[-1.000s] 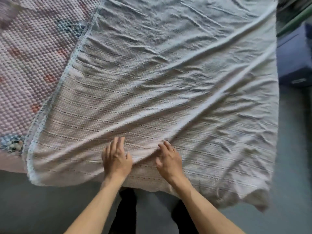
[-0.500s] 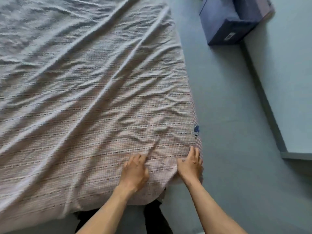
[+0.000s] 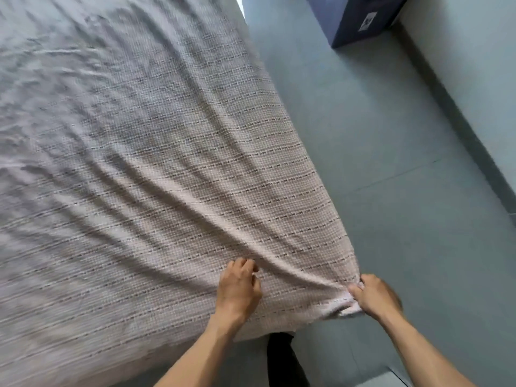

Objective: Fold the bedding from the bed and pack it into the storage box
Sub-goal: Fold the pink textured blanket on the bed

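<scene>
Right hand just went from flat to pinching the blanket corner; left hand grip looks curled, maybe bunching fabric. Fold's starting.

Grey-green floor, pale wall along its right side, dark trouser leg at bottom

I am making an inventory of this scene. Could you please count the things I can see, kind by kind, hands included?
Woven blanket, pinkish-beige, spread on the bed: 1
Dark blue storage box, on the floor at the upper right: 1
Hands: 2, the left hand on the blanket, the right hand gripping its near corner
Total: 4
</scene>
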